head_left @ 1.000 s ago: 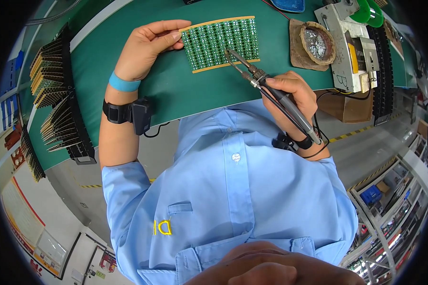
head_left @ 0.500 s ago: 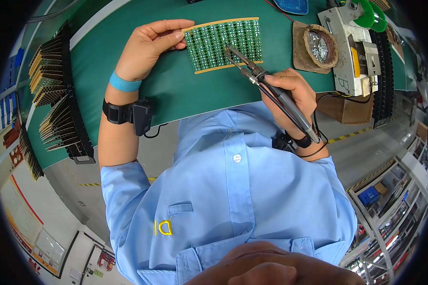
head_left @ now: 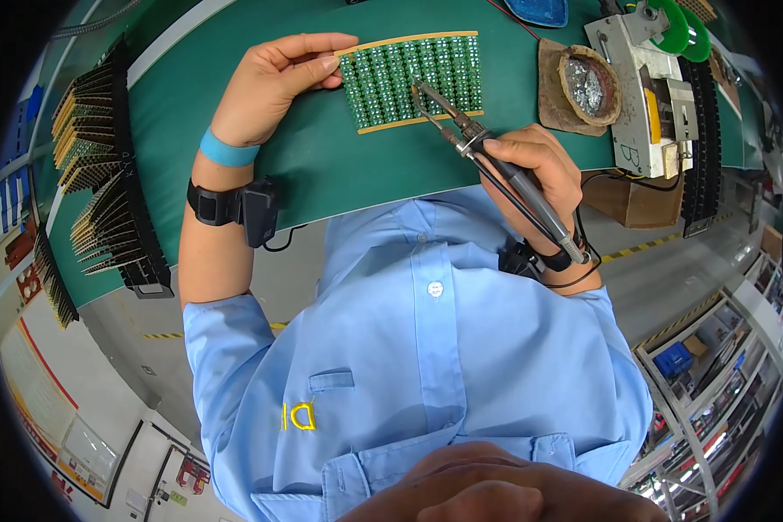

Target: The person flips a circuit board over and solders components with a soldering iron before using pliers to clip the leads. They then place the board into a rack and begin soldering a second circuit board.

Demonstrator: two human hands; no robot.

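Between the fingers and thumb of my left hand (head_left: 278, 83) is the upper left corner of a green circuit board panel (head_left: 374, 83), with tan strips along its upper and lower edges and rows of small shiny parts. My right hand (head_left: 535, 170) is closed around a soldering iron (head_left: 524, 187) with a thin guide tube fixed alongside it. The iron's tip and the tube's end meet over the middle of the panel; whether the tip touches a joint is too small to tell.
On the green bench mat (head_left: 339, 170), a round dish (head_left: 613, 96) of silvery solder scraps sits at the right. Beside it stands a grey feeder machine (head_left: 622, 52) with green spools (head_left: 670, 30). Black racks (head_left: 135, 191) of boards line the left. A blue tray (head_left: 539, 10) lies at the back.
The panel and the soldering iron have shifted very slightly in view, along with the bench items. Both hands keep the same grip.
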